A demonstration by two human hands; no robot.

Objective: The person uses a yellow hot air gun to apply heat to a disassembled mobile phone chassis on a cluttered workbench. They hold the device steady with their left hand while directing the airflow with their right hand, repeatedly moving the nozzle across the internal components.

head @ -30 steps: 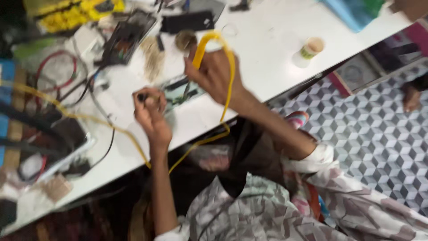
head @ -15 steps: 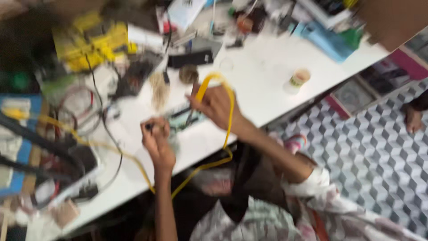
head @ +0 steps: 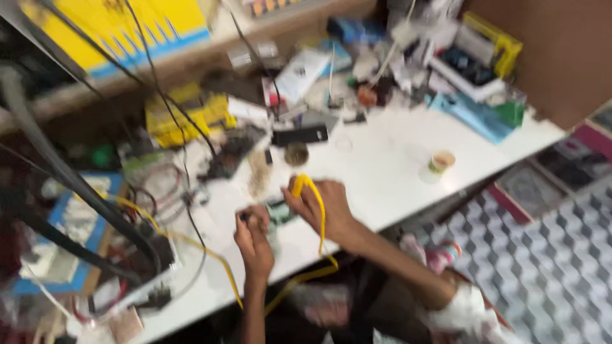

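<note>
The white worktable (head: 382, 172) carries clutter along its far edge and a small paper cup (head: 438, 165) to the right. At its near edge, the right hand (head: 322, 207) is closed around a looped yellow cable (head: 320, 216). The left hand (head: 254, 239) pinches a small dark object (head: 245, 218) (blurred, kind unclear).

The cable (head: 320, 220) is yellow; the tabletop (head: 389, 172) is white. The floor (head: 548, 267) carries a grey-and-white cube pattern. The tray (head: 475, 118) is light blue.
</note>
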